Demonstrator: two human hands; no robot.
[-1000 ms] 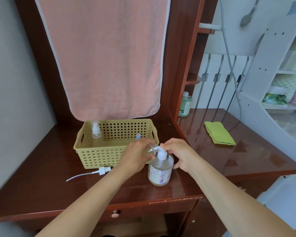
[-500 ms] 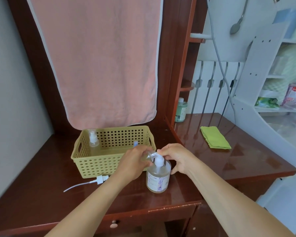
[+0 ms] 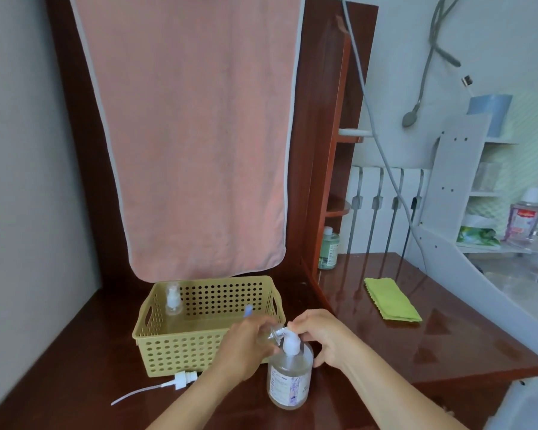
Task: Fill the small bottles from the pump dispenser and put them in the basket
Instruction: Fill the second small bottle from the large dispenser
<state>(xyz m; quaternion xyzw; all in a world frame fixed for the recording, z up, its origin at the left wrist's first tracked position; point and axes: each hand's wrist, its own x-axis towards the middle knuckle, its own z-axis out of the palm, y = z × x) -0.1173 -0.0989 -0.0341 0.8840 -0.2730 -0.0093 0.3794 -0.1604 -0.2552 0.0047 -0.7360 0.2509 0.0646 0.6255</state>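
**Small bottle at pump nozzle**

Spray cap (image 3: 180, 375) lies loose on desk (image 3: 75, 361), in front of basket (image 3: 199, 352). Capped bottle (image 3: 173, 301) stands in the basket's back-left corner. Left hand (image 3: 246, 346) grips tilted open bottle (image 3: 272, 333), mouth at nozzle of pump dispenser (image 3: 289, 380). Right hand (image 3: 320, 336): fingers curled over pump head.

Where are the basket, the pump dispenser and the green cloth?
basket (image 3: 180, 355), head view, on its perforated front wall
pump dispenser (image 3: 289, 380), head view, on its clear body at the label
green cloth (image 3: 392, 301), head view, on the middle of the folded cloth
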